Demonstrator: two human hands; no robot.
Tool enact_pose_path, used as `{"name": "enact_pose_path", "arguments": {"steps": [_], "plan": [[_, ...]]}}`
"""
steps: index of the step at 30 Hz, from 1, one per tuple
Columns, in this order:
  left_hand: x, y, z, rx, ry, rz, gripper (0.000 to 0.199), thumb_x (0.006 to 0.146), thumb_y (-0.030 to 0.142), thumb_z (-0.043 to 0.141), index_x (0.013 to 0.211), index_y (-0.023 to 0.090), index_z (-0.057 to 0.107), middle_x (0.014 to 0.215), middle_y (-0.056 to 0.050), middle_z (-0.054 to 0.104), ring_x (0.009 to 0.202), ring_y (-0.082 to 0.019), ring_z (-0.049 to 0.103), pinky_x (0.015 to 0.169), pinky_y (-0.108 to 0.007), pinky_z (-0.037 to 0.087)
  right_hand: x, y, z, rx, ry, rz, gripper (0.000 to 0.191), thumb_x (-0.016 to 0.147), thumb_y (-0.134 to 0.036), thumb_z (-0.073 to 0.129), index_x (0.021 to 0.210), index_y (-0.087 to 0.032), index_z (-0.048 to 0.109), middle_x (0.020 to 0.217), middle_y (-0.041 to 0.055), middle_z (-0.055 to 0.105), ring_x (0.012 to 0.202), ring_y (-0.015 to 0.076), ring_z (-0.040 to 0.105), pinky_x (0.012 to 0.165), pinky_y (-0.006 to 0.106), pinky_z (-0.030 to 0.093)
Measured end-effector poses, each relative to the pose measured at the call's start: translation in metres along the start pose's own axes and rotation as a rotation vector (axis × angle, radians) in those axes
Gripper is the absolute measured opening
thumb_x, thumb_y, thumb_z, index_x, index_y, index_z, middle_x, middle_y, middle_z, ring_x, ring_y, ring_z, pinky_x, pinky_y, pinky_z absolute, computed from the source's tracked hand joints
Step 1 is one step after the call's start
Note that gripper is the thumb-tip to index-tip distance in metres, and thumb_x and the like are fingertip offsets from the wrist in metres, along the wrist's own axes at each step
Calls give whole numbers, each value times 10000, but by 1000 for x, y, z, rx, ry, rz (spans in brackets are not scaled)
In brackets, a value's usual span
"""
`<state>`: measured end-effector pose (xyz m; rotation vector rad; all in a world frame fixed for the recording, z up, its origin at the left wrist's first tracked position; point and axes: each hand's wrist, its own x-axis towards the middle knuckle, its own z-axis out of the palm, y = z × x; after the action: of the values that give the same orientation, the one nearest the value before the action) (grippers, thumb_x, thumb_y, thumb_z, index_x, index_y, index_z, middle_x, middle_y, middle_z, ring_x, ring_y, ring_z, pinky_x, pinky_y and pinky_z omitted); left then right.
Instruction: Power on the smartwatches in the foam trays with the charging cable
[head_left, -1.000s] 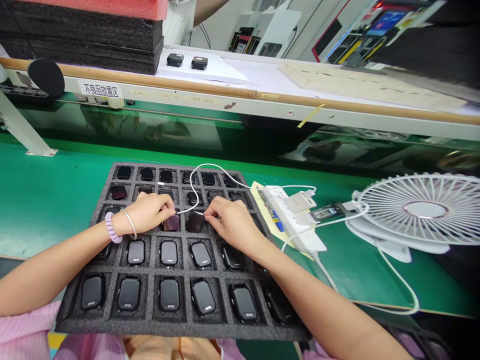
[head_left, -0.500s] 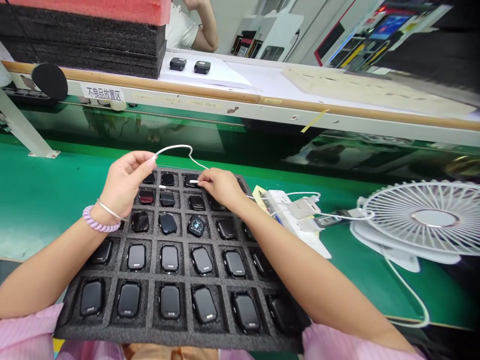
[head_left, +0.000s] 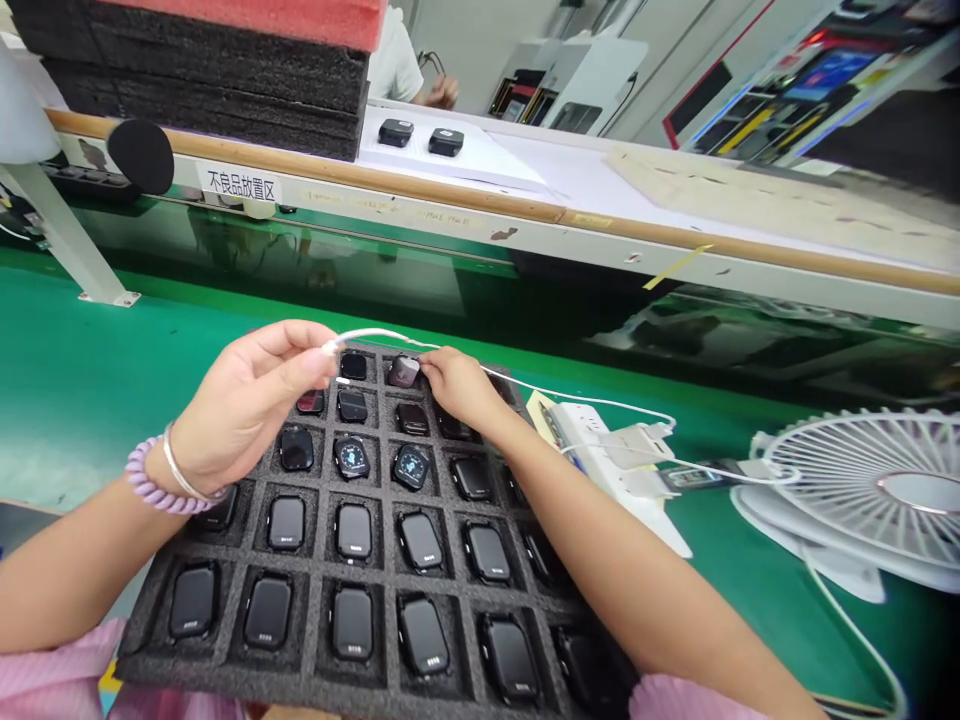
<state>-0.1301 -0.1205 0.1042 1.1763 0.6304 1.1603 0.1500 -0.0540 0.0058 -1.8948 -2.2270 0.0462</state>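
Note:
A dark foam tray [head_left: 379, 560] with rows of square compartments holds several black watch bodies. Two of them, such as the one in the middle column [head_left: 411, 466], show a lit dial. My left hand [head_left: 259, 395], above the tray's back left part, pinches the end of a white cable [head_left: 375, 333] between thumb and fingers. At the back row my right hand [head_left: 461, 385] has its thumb and fingertips closed on the edge of a watch body [head_left: 405, 371], which is tilted up in its compartment. The cable passes behind my right hand.
To the right stand a white power strip [head_left: 585, 435] with plugged-in adapters and a white fan [head_left: 900, 490]. Behind, a shelf [head_left: 525, 205] carries stacked foam [head_left: 202, 90] and two black devices [head_left: 446, 142]. A lamp post [head_left: 71, 235] rises at left. Beyond the shelf a person's hand shows.
The back-row watch by my right hand is now tilted up. The white piece at my right fingertips no longer shows there. A second dial is lit. The view has shifted left.

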Motion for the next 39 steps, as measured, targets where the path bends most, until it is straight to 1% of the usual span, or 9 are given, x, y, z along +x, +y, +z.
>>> {"name": "enact_pose_path", "arguments": {"steps": [3,6,12,14,18,23,27,33,39], "plan": [[-2,3,13,-39,-98,19,214,795,353,825,827,175,710,747,4,614,733,-103,560,738,-233,496,6,-2,5,-63,-5,45,339,951,-128,422,1074,-154,737,1035,146,680,981,285,617,818,365,427],[-6,9,10,-7,-156,103,182,857,365,766,831,196,707,750,-1,605,753,-119,572,744,-251,505,7,-4,7,-100,-14,72,293,951,-163,473,1024,-195,755,1033,129,668,968,287,599,809,382,372],[-24,33,-46,425,-531,270,142,891,338,711,801,230,727,752,-41,636,711,-164,591,686,-306,513,5,-6,6,-93,4,69,261,944,-185,513,984,-212,769,1045,104,667,1021,257,565,819,389,266],[-36,31,-67,754,-495,296,73,912,266,680,890,247,747,805,-31,665,742,-155,608,697,-281,498,5,-3,8,-65,30,48,260,930,-181,514,957,-214,771,1034,93,681,997,244,566,809,388,243],[-62,1,-98,1276,-225,336,84,940,240,643,948,238,726,881,4,714,831,-144,629,787,-279,450,7,6,17,-24,122,17,275,895,-209,500,814,-224,762,954,68,696,943,239,562,786,395,221],[-77,-39,-107,1378,-138,212,174,985,321,574,934,217,702,923,-5,739,877,-168,642,832,-324,436,9,10,21,-2,74,28,261,854,-242,514,760,-243,757,919,74,699,944,258,568,747,389,236],[-72,-38,-105,1445,48,253,197,985,337,555,923,211,693,914,-16,729,852,-182,624,811,-340,422,7,10,19,9,75,15,262,865,-250,514,794,-250,766,936,77,701,955,261,577,749,384,263],[-71,-21,-98,1376,-90,149,238,992,350,491,905,191,645,913,-41,709,872,-192,613,835,-336,453,7,11,23,20,82,42,255,864,-247,529,875,-247,784,967,88,691,978,272,571,768,391,274],[-99,-10,-90,1300,-311,27,194,999,300,489,919,211,641,926,-22,685,866,-166,603,817,-296,441,6,9,25,35,122,16,243,868,-231,526,849,-228,768,962,84,676,949,258,555,795,396,252]]}}
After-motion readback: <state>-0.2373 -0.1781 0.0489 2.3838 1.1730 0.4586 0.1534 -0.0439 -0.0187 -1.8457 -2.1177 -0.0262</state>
